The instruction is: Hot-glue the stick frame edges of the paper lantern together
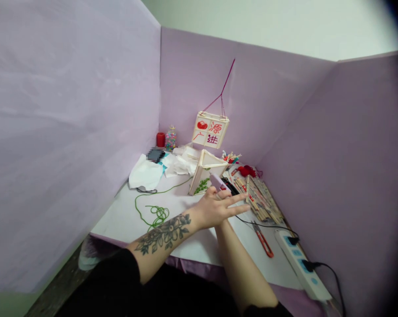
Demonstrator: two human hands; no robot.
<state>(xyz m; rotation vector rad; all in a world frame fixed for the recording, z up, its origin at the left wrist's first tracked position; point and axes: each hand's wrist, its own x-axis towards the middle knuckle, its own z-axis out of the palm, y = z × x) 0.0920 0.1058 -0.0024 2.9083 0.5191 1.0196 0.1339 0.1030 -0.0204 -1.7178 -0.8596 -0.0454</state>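
Observation:
My left hand (pixel 215 203), with a tattooed forearm, crosses over my right wrist. Two of its fingers stretch to the right while the others curl together; whatever lies in them is hidden. My right hand is covered by the left, and only its forearm and wrist show. Just beyond the hands juts a pale lavender tool with a red part, which looks like a hot glue gun (pixel 221 183); which hand grips it cannot be made out. Behind it stands a triangular stick frame (pixel 203 169) with white panels and green leaves drawn on one.
A paper-and-stick lantern (pixel 210 130) hangs on purple cord. Green cord (pixel 159 214) lies left, beside white paper (pixel 146 174). On the right are red-handled scissors (pixel 264 242), wooden sticks (pixel 261 202), and a power strip (pixel 302 266) with black cables. Lavender partitions enclose the table.

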